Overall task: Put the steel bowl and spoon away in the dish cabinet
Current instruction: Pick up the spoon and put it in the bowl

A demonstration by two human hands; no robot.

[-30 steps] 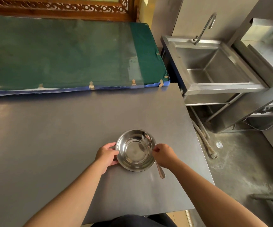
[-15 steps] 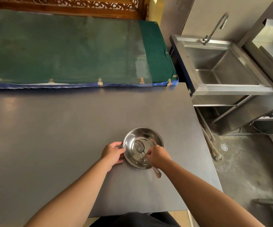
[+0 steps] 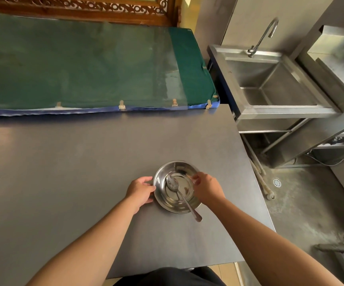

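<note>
A grey table (image 3: 84, 172) is filling most of the view, its bare top reaching from the left edge to a straight right edge beside a concrete floor (image 3: 311, 203). Along the far side of the table a green mat (image 3: 74, 62) is lying flat under a clear sheet, with a blue trim at its near edge and a carved wooden frame (image 3: 80, 7) running behind it. To the right, past the mat, a steel sink (image 3: 270, 83) with a curved faucet (image 3: 264, 36) is standing on legs, well apart from the table's working area. A floor drain (image 3: 276, 183) is showing below it.

Nothing is standing between the person and the dishes. The left hand (image 3: 141, 191) is resting on the table against the left rim of the steel bowl (image 3: 177, 186), fingers curled loosely around the rim's outer edge and touching it. The bowl is sitting upright on the table near the right edge. Inside it the spoon (image 3: 182, 197) is lying tilted, its scoop on the bowl's floor and its handle leaning over the near rim, the tip sticking out past it. The right hand (image 3: 207, 188) is hovering at the bowl's right rim, fingers (image 3: 195, 179) partly spread and bent over the inside; whether they are pressing on the rim cannot be told. It is not gripping the spoon.
</note>
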